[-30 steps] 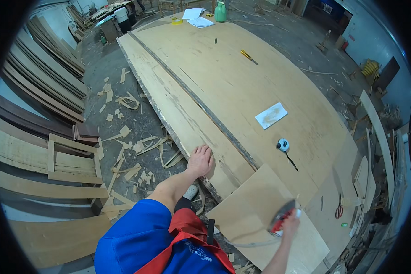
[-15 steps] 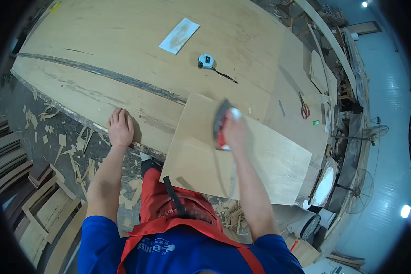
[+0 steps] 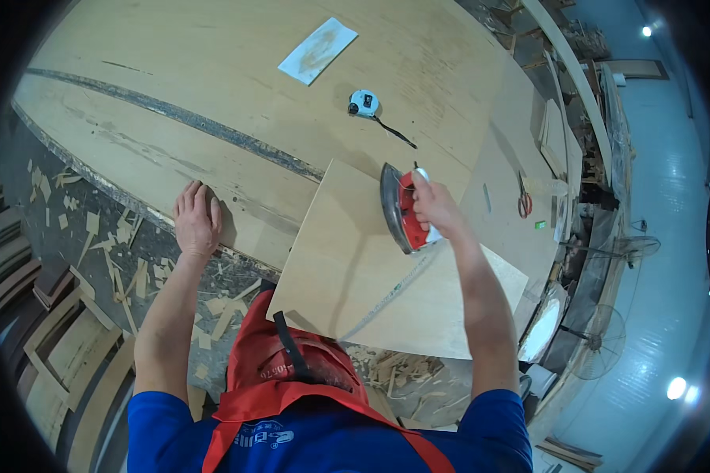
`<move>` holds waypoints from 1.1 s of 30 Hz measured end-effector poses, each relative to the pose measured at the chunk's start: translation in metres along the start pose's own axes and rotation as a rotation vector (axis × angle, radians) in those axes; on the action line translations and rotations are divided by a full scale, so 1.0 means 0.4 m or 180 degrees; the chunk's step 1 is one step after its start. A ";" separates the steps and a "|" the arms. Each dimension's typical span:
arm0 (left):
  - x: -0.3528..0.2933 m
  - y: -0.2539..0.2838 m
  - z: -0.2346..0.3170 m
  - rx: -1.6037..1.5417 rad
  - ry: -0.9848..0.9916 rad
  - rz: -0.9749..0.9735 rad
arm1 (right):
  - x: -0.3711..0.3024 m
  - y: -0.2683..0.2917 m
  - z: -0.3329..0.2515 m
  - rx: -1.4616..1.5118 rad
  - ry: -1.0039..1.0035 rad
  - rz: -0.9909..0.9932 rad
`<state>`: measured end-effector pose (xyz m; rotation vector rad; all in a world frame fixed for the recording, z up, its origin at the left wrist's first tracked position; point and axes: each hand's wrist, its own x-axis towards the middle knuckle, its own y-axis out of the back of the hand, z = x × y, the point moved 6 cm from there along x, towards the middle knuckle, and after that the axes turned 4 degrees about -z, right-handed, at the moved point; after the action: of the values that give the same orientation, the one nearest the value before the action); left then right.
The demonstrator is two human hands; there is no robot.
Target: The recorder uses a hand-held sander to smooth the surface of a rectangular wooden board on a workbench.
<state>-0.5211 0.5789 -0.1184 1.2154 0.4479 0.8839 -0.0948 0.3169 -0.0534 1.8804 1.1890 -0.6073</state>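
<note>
My right hand (image 3: 438,206) is wrapped round the white handle of a red and white clothes iron (image 3: 410,213). The iron is over a pale thin wooden panel (image 3: 323,272), its dark soleplate side turned to the left; whether it touches the panel I cannot tell. From near the iron a greyish strip (image 3: 386,299), perhaps its cord, runs down across the panel to the near edge. On the worktable (image 3: 189,47), at its near edge left of the panel, my left hand (image 3: 197,217) lies palm down with fingers stretched out, holding nothing.
Beyond the panel lie a tape measure (image 3: 364,103) with a black strap and a stained white cloth or paper (image 3: 318,50). Red-handled scissors (image 3: 525,203) and a small green item (image 3: 539,225) are at the right. Wood scraps (image 3: 126,236) litter the floor; a fan (image 3: 596,340) stands right.
The iron has moved slightly right and turned, with my right hand on it, and now shows sharply. The view has shifted a little; my left hand stays at the table edge.
</note>
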 end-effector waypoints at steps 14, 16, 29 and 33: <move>0.018 0.009 0.002 -0.0129 0.0082 -0.0092 | 0.223 -0.072 -0.240 0.0690 -0.1027 -0.2355; 0.016 0.015 -0.001 -0.0127 0.0131 -0.0141 | 0.230 -0.058 -0.240 0.0689 -0.1111 -0.2420; 0.014 -0.012 0.001 0.0007 0.0031 -0.0247 | 0.250 -0.082 -0.230 0.0849 -0.0976 -0.2276; 0.023 -0.017 0.013 0.0081 -0.0001 -0.0180 | 0.107 0.160 0.013 0.0351 -0.0675 -0.1547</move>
<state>-0.5094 0.5825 -0.1217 1.2204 0.4922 0.8317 -0.0185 0.3197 -0.0637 1.5652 1.5013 -1.1262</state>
